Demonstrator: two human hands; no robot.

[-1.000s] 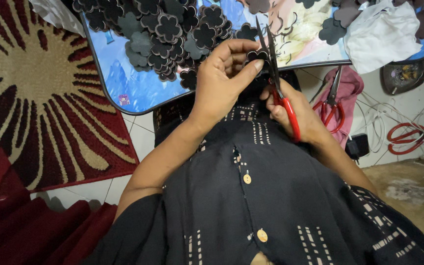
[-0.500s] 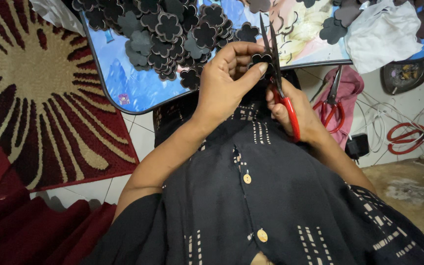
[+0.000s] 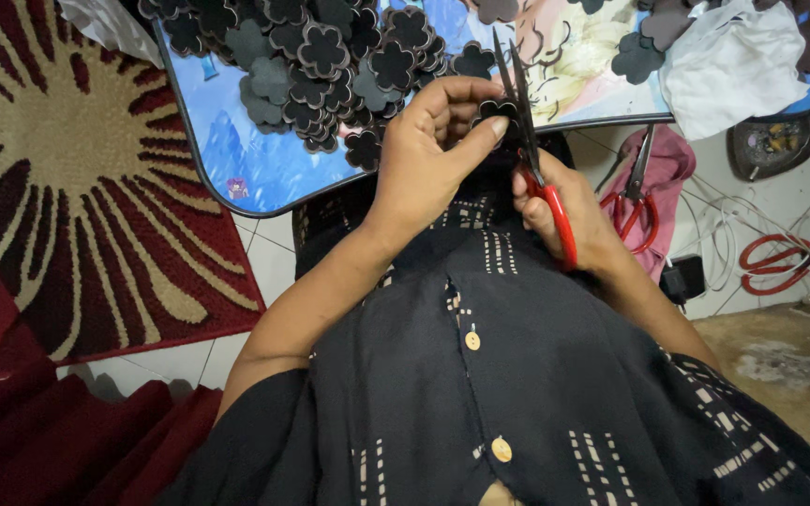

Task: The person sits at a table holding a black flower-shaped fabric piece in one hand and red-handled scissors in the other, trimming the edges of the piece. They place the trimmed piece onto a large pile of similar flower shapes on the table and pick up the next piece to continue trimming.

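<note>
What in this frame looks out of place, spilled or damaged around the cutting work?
Nothing looks damaged. The dark flower-shaped cutouts lie in a loose, overlapping heap on the blue picture-printed board, not spilled off it. Two spare red-handled scissors lie on the floor beside loose white cables, which looks merely untidy.

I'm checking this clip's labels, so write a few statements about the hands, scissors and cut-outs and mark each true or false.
1. The right hand holds red-handled scissors. True.
2. The left hand pinches a small dark flower cut-out. True.
3. The scissors have blue handles. False: they are red.
4. The pile of dark flower cut-outs lies on the rug. False: it lies on the blue printed board.
5. A second pair of scissors lies to the right. True.
</note>
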